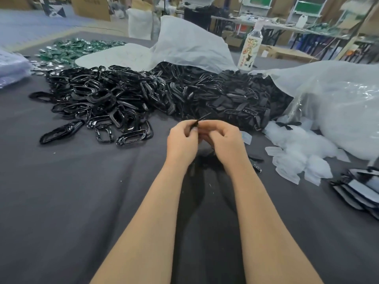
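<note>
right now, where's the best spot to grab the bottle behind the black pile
Round its labelled body, from the right: the bottle stands upright, the white bag crowds its left, the black pile lies in front. Both the left hand and right hand are busy pinching a small black part.

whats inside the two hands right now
A thin black part pokes out, pinched between the left hand and right hand. Their fingers cover most of it, so its full shape is hidden.
</note>
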Demonstrator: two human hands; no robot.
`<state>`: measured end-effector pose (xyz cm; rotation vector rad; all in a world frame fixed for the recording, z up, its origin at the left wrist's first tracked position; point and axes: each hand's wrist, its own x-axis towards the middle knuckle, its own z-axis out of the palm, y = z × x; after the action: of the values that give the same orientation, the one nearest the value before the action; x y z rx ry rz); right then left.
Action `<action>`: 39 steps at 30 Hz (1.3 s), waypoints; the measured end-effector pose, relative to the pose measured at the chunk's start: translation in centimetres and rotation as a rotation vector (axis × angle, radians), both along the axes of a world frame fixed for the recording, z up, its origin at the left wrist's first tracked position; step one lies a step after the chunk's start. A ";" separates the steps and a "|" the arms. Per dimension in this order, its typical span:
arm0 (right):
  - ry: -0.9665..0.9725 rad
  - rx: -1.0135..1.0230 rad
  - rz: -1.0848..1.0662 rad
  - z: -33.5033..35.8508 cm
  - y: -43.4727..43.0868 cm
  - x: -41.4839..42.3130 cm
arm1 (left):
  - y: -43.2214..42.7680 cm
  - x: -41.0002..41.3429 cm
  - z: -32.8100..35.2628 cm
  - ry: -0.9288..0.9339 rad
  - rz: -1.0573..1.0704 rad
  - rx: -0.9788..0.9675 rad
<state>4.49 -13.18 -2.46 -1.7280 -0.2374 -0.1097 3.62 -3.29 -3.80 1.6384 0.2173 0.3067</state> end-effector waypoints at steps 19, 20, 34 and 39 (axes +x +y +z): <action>0.087 -0.961 -0.346 -0.9 -0.9 0.3 | 0.7 0.6 -0.6 0.009 0.213 -0.192; 0.088 -0.960 -0.343 -0.8 -1.0 0.4 | 0.6 0.6 -0.6 0.010 0.210 -0.191; 0.013 -0.772 -0.294 -1.2 -1.1 1.1 | 0.3 1.0 -0.8 0.024 0.177 -0.178; -0.114 -0.027 -0.399 -0.4 -1.3 0.8 | 0.0 0.8 -0.4 -0.004 0.152 -0.242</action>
<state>5.31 -14.53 -2.88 -1.7798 0.0264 -0.5001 4.40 -3.34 -4.18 1.3842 0.3633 0.3846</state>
